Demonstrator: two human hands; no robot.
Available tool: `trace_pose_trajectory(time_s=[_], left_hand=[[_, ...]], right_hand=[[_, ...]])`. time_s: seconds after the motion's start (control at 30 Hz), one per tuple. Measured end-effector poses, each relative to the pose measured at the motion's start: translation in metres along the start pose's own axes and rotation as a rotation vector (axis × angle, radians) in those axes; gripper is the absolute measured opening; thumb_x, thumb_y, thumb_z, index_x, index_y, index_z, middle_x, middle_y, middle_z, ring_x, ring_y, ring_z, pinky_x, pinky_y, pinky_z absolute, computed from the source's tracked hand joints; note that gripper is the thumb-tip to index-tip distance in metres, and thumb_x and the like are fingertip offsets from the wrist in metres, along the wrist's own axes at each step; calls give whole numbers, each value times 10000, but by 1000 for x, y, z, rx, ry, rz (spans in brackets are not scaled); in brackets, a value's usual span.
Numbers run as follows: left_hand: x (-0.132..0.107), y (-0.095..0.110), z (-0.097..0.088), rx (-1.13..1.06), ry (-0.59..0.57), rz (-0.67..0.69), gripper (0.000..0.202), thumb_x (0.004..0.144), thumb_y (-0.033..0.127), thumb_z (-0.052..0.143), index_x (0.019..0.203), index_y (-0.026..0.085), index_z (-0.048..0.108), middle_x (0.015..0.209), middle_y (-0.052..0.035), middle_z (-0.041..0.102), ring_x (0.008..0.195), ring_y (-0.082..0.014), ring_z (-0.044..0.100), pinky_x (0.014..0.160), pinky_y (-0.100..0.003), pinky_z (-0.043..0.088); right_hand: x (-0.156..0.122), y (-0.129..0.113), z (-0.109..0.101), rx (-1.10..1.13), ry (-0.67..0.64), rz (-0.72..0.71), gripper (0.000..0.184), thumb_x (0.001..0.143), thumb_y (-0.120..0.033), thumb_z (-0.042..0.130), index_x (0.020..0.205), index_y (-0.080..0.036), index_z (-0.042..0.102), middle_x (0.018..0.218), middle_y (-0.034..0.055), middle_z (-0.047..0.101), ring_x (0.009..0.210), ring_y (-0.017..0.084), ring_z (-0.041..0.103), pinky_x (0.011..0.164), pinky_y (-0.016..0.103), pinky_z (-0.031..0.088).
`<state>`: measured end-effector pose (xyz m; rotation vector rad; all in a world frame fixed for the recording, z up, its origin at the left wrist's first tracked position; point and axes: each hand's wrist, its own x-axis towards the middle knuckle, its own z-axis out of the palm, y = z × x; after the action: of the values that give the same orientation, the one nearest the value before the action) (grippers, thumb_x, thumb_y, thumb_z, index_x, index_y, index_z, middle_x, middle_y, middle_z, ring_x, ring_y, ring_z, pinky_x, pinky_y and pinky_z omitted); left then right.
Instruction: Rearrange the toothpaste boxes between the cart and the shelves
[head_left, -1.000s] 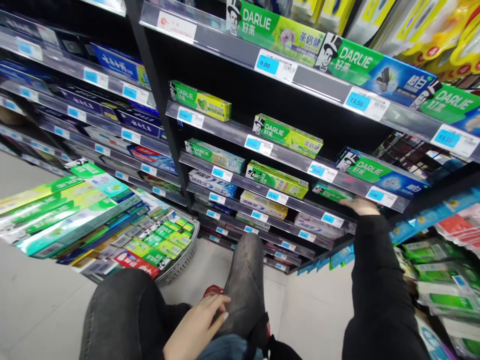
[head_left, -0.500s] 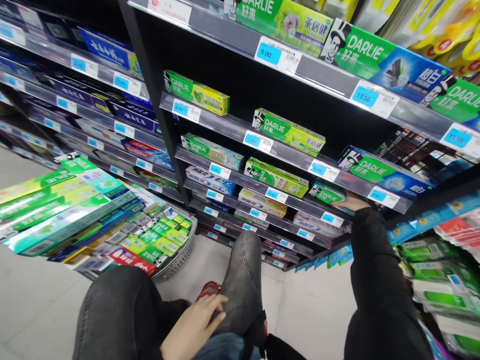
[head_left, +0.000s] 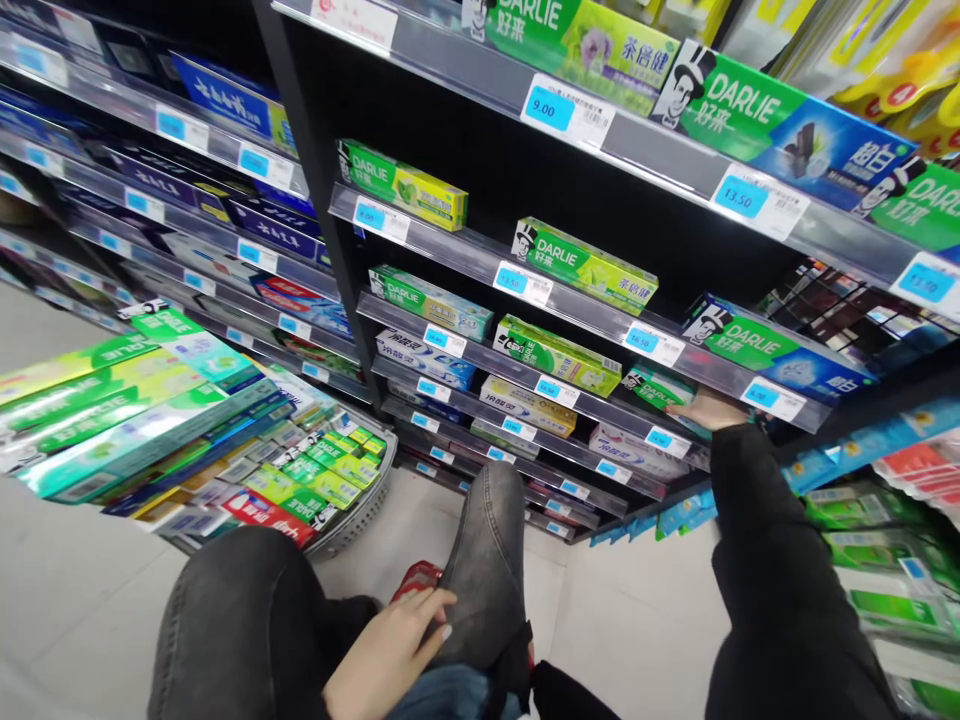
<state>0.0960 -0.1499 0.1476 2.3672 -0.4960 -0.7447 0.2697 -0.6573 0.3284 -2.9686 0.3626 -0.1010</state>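
My right hand (head_left: 705, 409) reaches into the third shelf level under the shelf edge, its fingers on a green Darlie toothpaste box (head_left: 657, 387) lying there; the fingertips are partly hidden by the shelf lip. My left hand (head_left: 394, 650) rests flat on my right knee in grey trousers (head_left: 484, 560), fingers stretched out and holding nothing. Other Darlie boxes (head_left: 583, 264) lie in single rows on the shelves above and to the left.
A round wire basket (head_left: 360, 515) on the floor at left is heaped with toothpaste boxes (head_left: 135, 420). Black shelving with blue price tags (head_left: 551, 107) fills the front. More packets hang and lie at the right (head_left: 885, 560). Pale floor tiles show between my knees and the shelves.
The green box under my right hand has come forward to the shelf edge. The view has shifted slightly; my left hand stays on the knee.
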Motion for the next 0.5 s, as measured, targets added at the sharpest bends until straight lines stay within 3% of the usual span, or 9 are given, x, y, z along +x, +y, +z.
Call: trace_pose_trajectory(time_s=[0.1,0.17,0.3,0.43,0.5], left_hand=[[2,-1,-2,-2,-1,5,327,927,277,419,1181,228,618,1132,-55,660,1099,-208,609,1028,-384,449],[4,-1,-3,2,8,11,325,919,268,426,1175,230,621,1151,-56,658,1109,-210,607,1030,-383,450],[7,1,0,-7,32,42,321,908,268,435,1159,236,633,1072,-47,679,1060,-212,626,997,-383,471],[6,6,1,-38,57,69,320,888,243,441,1133,236,645,1070,-53,685,1063,-215,622,996,-384,475],[6,12,-5,-111,73,97,344,869,238,462,1168,242,632,1065,-50,680,1061,-211,618,1003,-381,478]], right_hand=[[-21,9,15,-172,362,55,709,660,-661,670,1144,-144,620,1185,215,638,1231,406,517,1063,511,378],[-33,17,23,-189,502,23,794,668,-702,637,1190,-107,567,1211,249,603,1214,418,516,1022,515,409],[-49,27,36,-142,707,-181,889,634,-720,628,1221,-64,502,1194,274,570,1186,430,507,1016,562,406],[-79,10,54,-73,731,-150,864,629,-623,678,1268,-75,487,1170,270,540,1220,448,473,1057,615,370],[-102,-8,64,-35,604,-92,890,630,-603,702,1327,-98,475,1210,275,511,1290,475,404,1085,642,340]])
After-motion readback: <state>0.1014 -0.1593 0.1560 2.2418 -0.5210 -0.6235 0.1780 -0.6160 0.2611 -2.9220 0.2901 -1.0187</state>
